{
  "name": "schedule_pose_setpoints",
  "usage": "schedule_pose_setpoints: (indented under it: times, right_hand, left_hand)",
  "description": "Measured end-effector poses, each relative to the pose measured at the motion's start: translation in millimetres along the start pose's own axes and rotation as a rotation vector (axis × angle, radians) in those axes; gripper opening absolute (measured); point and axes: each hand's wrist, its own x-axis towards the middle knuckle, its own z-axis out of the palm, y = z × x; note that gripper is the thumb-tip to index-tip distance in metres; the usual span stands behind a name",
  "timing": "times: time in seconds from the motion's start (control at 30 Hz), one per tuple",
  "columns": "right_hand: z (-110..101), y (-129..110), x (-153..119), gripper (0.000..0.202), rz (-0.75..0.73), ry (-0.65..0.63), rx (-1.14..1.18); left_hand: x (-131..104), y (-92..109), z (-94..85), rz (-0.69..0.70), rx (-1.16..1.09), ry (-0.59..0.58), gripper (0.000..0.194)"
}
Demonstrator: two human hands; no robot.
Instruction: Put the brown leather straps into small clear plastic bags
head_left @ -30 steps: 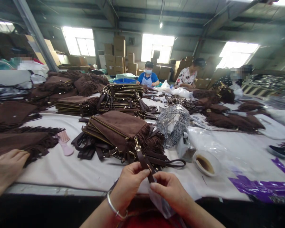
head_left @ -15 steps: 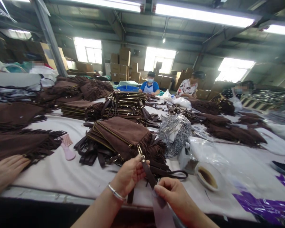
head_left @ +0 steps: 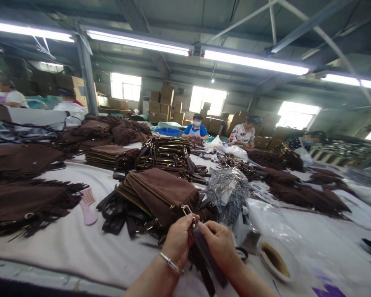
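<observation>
No text, labels or numbers you can read; any print on the cardboard boxes (head_left: 167, 95) too small.

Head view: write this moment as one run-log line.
left hand: holds strap near clasp | right hand: pinches strap | brown bags: stacked beyond hands | pink comb: left of bags
</observation>
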Motion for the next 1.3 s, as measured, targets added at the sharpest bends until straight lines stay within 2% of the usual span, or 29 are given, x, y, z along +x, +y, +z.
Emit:
schedule_pose_setpoints:
  times: [0.13, 0.27, 0.4, 0.47, 0.6, 0.67, 0.77, 0.93, 1.1, 1.23, 1.3]
  right_hand:
    - [11.8, -9.6, 26.9, 0.04, -0.074, 0.042, -0.077]
    - [18.0, -8.8, 32.2, 0.045, -0.039, -0.02, 0.029]
    - [16.5, 4.0, 6.8, 0.051, 0.127, -0.147, 0.356]
    - [14.1, 16.9, -12.1, 0.054, 0.18, -0.194, 0.447]
    - [10.3, 43.7, -44.0, 0.054, 0.231, -0.327, 0.398]
    - [10.9, 49.9, -52.4, 0.053, 0.256, -0.356, 0.355]
    - [15.2, 47.2, -53.8, 0.052, 0.294, -0.31, 0.34]
    - [25.6, 32.1, -39.2, 0.054, 0.226, -0.203, 0.398]
    - [30.8, 18.5, -23.9, 0.053, 0.196, -0.194, 0.441]
    - [31.4, 13.7, -17.4, 0.05, 0.278, -0.199, 0.613]
    - [31.7, 18.1, -18.1, 0.049, 0.307, -0.217, 0.704]
  left_hand:
    - [1.6, -2.7, -3.6, 0.057, -0.026, 0.0, 0.017]
    - [-0.9, 1.3, -6.9, 0.074, -0.043, -0.008, 0.015]
    - [-5.1, 5.9, -8.6, 0.029, -0.025, -0.014, 0.017]
    - [-6.0, 6.9, -8.8, 0.006, -0.026, -0.001, 0.019]
    - [-4.5, 6.6, -6.6, -0.015, -0.054, 0.007, 0.017]
    - [-3.0, 5.1, -4.1, -0.027, -0.073, 0.012, 0.015]
    - [-1.0, 1.8, -1.0, -0.029, -0.094, 0.01, 0.014]
    - [1.6, -3.3, -3.5, 0.012, -0.051, 0.009, 0.019]
    - [5.9, -7.1, -7.5, 0.096, 0.0, -0.001, 0.023]
    - [2.5, -6.2, -7.4, 0.145, -0.002, -0.033, 0.032]
    - [-2.3, -5.1, -10.1, 0.113, 0.01, -0.055, 0.034]
